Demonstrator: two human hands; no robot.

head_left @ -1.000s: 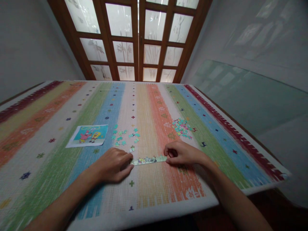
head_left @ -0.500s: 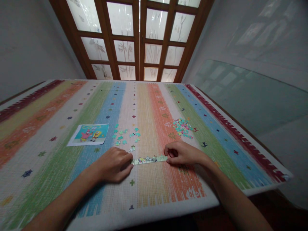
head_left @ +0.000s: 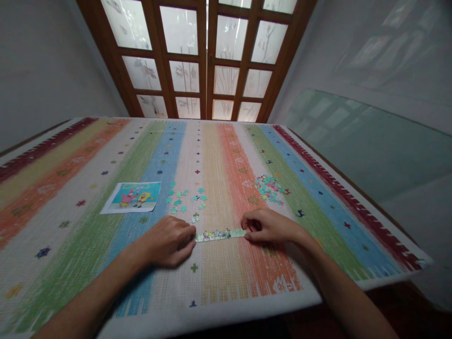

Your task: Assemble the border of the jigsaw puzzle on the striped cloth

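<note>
A narrow puzzle strip (head_left: 221,235) lies on the striped tablecloth (head_left: 224,268), stretched between the person's 2 hands near the front edge of the table. It is a row of joined pieces, pale green towards its 2 ends and busier in the middle, where small patches of yellow, pink, white and dark colour crowd together; the print there is too small to read in detail. Its near edge runs straight, while its far edge is uneven with knobs and notches. The strip crosses the cream stripe, and its right end, on the orange stripe, sits slightly farther from the person than its left end.

The left hand (head_left: 172,241) is closed on the left end, thumb on the near side and fingers curled over. The right hand (head_left: 268,226) pinches the right end between thumb and forefinger, leaving a rounded gap behind the fingertips.

Just beyond the strip, close to the left hand, lies a small pale piece (head_left: 195,219). Farther off are scattered teal pieces (head_left: 183,208), and left of them a printed picture (head_left: 132,197) with a pink and a yellow figure. Beyond the right hand is a denser, multicoloured pile of pieces (head_left: 269,189).
</note>
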